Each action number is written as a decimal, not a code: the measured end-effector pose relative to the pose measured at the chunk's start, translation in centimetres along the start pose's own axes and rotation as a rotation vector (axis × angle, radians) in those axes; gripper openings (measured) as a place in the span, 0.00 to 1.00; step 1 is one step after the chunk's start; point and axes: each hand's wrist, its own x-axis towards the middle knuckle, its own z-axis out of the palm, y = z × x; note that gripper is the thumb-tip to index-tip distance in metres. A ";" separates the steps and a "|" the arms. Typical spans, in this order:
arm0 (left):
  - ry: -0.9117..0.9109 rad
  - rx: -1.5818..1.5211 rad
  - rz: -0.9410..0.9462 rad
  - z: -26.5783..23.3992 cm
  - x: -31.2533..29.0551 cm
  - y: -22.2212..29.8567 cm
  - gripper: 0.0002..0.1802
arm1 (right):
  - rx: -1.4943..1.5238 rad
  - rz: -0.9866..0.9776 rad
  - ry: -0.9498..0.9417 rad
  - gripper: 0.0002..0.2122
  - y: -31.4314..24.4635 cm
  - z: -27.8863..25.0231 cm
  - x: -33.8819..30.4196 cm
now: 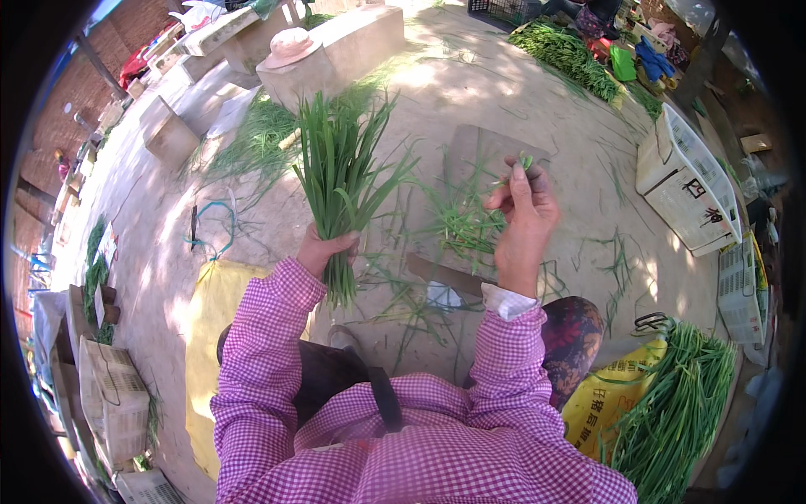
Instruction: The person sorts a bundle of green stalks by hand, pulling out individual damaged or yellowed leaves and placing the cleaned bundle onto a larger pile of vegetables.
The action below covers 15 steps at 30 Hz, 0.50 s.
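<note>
Chive bunch (pixel 336 181) held upright in one grip

Nearest me, at the person's lower right, a thick pile of cut chives (pixel 684 407) slumps over a printed yellow sack (pixel 613 395); a knee swung outward could, I reckon, push it onto the dirt.

The left hand (pixel 330 252) is wrapped around the bunch low down, blades fanning above the fist, butt ends poking out below. With nothing tied around it that I can see, a slackened thumb might let the inner stalks slide out.

The right hand (pixel 527 223) is raised well apart from the bunch, fingers curled, thumb and fingertips nipping a small green scrap (pixel 525 160). Pulling too hard at blades could tear sound ones.

Beyond the knees, loose blades (pixel 462 223) litter the ground by a wooden strip (pixel 445 273) and a grey slab (pixel 491 147); anything dropped there would mix in with them and pick up grit.
</note>
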 end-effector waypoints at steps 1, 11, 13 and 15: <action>-0.010 -0.018 -0.011 0.1 0.1 -0.3 0.14 | -0.010 -0.010 -0.022 0.08 -0.1 -0.1 0.0; -0.127 -0.133 -0.158 1.4 0.0 -0.8 0.15 | -0.093 0.011 -0.172 0.06 0.7 1.1 -1.0; -0.175 -0.159 -0.191 1.6 -0.2 -0.8 0.15 | -0.166 -0.007 -0.211 0.06 1.0 1.5 -1.3; -0.230 -0.179 -0.240 1.1 -0.2 -1.1 0.16 | -0.268 -0.036 -0.258 0.07 1.9 1.7 -1.4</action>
